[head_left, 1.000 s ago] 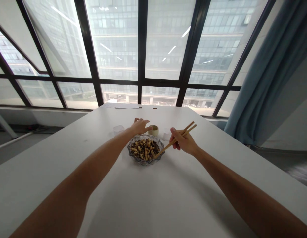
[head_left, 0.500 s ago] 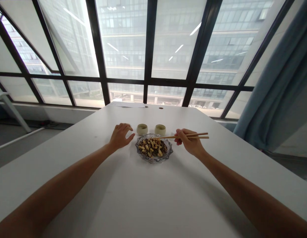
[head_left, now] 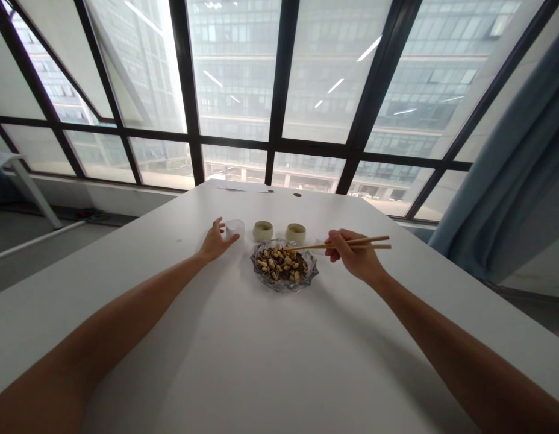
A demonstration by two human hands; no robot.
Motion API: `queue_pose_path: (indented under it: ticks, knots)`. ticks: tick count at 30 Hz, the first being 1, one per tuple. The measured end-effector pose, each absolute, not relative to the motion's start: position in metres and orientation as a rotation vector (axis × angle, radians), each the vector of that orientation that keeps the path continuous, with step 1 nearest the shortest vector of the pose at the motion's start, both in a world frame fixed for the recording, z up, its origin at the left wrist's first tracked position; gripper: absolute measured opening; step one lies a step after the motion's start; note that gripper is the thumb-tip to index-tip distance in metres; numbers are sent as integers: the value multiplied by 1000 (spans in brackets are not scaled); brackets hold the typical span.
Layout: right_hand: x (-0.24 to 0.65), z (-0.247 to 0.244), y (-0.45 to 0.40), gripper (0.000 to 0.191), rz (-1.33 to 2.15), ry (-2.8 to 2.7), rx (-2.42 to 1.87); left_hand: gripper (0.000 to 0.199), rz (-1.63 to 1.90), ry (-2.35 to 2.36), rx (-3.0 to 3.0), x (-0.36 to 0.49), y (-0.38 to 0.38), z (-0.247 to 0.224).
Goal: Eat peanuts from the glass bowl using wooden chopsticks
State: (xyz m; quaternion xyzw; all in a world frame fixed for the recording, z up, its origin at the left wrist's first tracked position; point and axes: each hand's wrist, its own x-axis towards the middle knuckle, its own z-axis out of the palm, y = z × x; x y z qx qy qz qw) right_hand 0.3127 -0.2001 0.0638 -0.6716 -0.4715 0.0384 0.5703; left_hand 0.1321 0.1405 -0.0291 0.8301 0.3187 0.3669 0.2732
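Note:
A clear glass bowl (head_left: 285,286) of peanuts and dark seeds stands on the white table. Behind it are two pale green cups, one on the left (head_left: 262,231) and one on the right (head_left: 296,233). My right hand (head_left: 354,256) grips a pair of wooden chopsticks (head_left: 370,242), whose tips reach over the bowl's back part. My left hand (head_left: 215,240) is open beside a translucent cup (head_left: 235,228), thumb and fingers apart near its left side. Whether they touch it is hard to tell. Something clear, partly hidden, lies between the bowl and my right hand.
White paper (head_left: 241,186) and a small brown disc (head_left: 297,194) lie at the far end of the table (head_left: 261,361). Beyond stand large windows, with a blue-grey curtain (head_left: 491,181) at the right.
My left hand has moved a little left and away from the bowl, and the translucent cup beside it now shows. The view has shifted slightly. My right hand still holds the chopsticks.

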Motion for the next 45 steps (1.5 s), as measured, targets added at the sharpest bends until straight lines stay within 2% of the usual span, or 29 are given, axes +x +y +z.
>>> queue_pose_path:
  ticks: [4, 11, 17, 25, 31, 39, 45]
  knots:
    - [309, 50, -194, 45, 156, -1223, -1584, 81, 879, 855, 2266, 133, 141, -25]
    - [309, 59, -200, 53, 92, -1170, -1573, 68, 881, 917, 2391, 132, 139, -22]
    - [301, 66, -201, 56, 238, -1201, -1592, 65, 870, 953, 2439, 129, 139, -22]
    - [307, 66, -203, 54, 86, -1147, -1606, 60, 855, 861, 2404, 128, 140, -20]
    - [303, 59, -199, 52, 234, -1221, -1583, 57, 914, 787, 2368, 127, 137, -20]
    - [308, 60, -201, 51, 82, -1157, -1603, 60, 918, 804, 2367, 128, 137, -23]
    - [300, 56, -198, 49, 177, -1240, -1571, 58, 915, 749, 2353, 128, 134, -21]
